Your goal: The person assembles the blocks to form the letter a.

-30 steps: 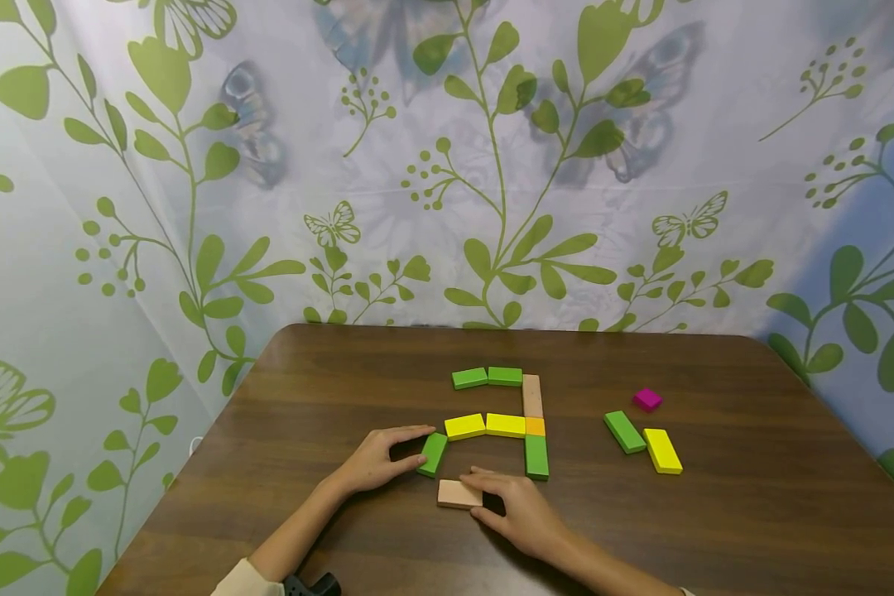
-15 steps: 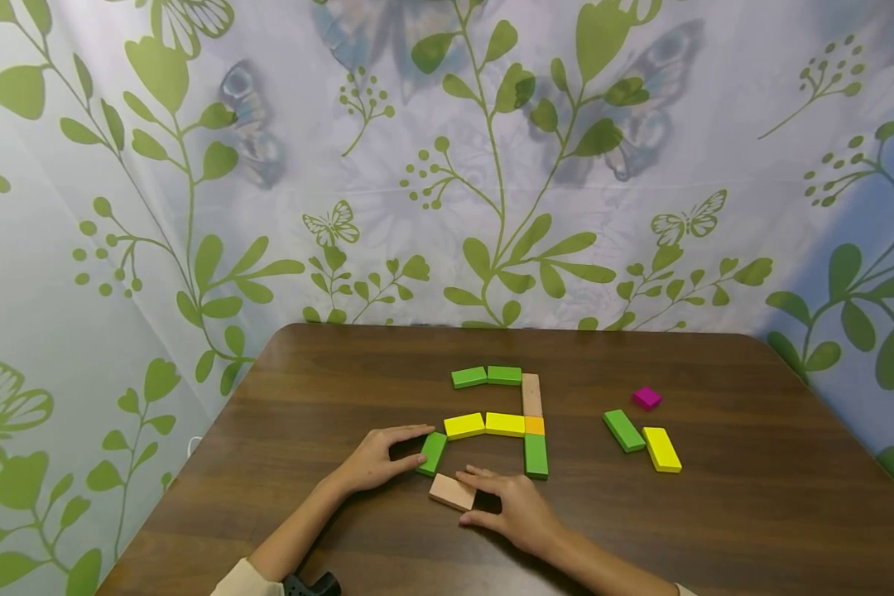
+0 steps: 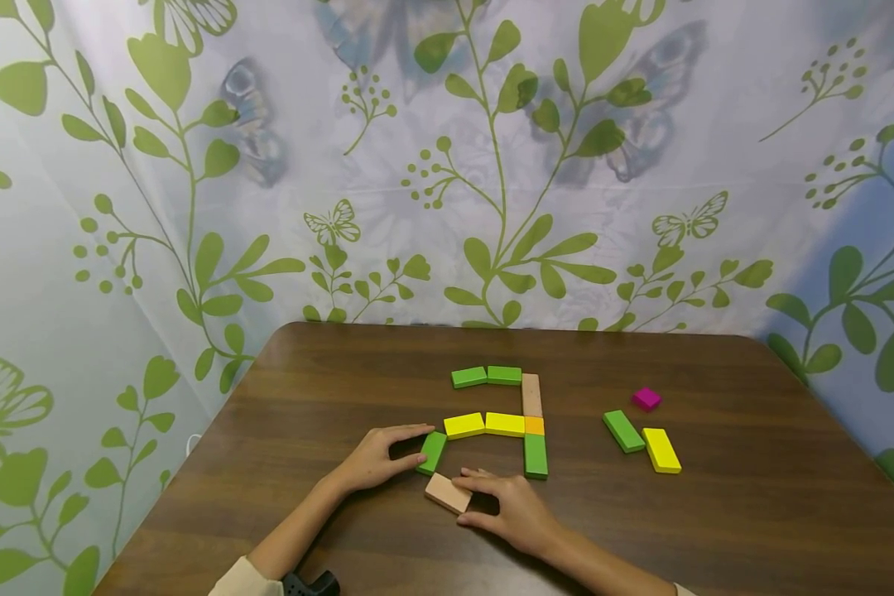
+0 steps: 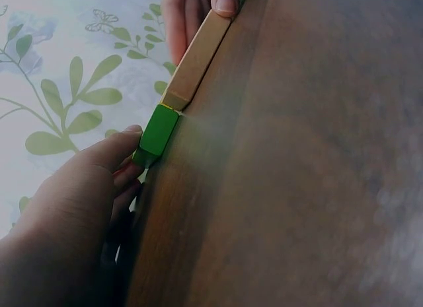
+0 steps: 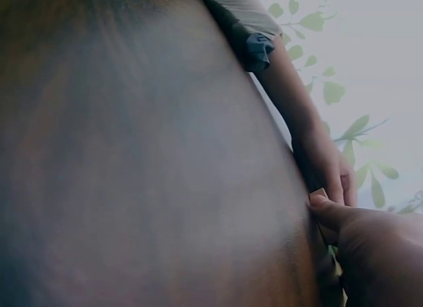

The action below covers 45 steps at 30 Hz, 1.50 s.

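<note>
On the bench (image 3: 715,368), head view: left hand (image 3: 378,458) grip is clamped on the held green block (image 3: 432,454). Right hand (image 3: 516,511) grip is clamped on the held pale block (image 3: 448,494), lying angled toward the near side, 1 corner right by the held green block. Laid out: 2 yellow blocks (image 3: 505,425) end to end, running to the orange block (image 3: 535,425); the lower green block (image 3: 535,456) on its near side; the far pale block (image 3: 531,396) toward the far edge; then 2 upper green blocks (image 3: 504,377) turning toward the left edge. My read: 8 pieces placed, held pale block being fitted. Left: gap between it and the lower green block. Toward the right edge, 3 spares, likely unused: magenta block (image 3: 646,399), loose green block (image 3: 623,431), loose yellow block (image 3: 661,450).

Left wrist view: held blocks run end to end and seem to meet; both grips visible on them.

Right wrist view: right thumb on a sliver of held pale block; rest hidden, can't judge fit.
</note>
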Available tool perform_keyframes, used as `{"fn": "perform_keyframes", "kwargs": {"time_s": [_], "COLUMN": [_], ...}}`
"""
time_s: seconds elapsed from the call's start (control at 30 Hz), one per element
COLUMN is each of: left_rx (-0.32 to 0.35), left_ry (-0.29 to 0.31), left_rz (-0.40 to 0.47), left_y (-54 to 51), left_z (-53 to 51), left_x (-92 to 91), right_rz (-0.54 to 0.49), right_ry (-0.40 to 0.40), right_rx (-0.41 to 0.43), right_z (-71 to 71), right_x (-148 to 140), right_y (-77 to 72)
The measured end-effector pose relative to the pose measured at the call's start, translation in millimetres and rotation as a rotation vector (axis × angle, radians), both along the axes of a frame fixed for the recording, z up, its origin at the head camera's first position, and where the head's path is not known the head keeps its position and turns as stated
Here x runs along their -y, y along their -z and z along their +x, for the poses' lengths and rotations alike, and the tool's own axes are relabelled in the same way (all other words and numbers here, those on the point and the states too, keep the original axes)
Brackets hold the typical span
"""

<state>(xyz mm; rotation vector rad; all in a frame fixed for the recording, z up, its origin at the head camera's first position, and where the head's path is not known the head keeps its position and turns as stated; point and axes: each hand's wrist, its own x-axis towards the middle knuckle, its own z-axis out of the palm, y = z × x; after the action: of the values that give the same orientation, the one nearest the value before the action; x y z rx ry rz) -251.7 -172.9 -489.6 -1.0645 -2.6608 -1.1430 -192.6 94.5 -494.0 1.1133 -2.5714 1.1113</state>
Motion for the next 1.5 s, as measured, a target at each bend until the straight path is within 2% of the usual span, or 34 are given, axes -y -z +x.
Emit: {"fn": "perform_keyframes", "kwargs": {"time_s": [0.6, 1.5], "left_rx": [0.014, 0.01], "left_ry": [-0.003, -0.002], "left_rz": [-0.011, -0.009], "left_y": [0.3, -0.1], "left_z": [-0.8, -1.1], "left_x": [0.0, 0.0], "right_rz": [-0.013, -0.014], "right_ry": [-0.003, -0.004], "right_rx": [-0.043, -0.026], "right_z": [-0.6, 0.0], "right_x": [1.1, 0.6], "right_y": [2.2, 2.1]}}
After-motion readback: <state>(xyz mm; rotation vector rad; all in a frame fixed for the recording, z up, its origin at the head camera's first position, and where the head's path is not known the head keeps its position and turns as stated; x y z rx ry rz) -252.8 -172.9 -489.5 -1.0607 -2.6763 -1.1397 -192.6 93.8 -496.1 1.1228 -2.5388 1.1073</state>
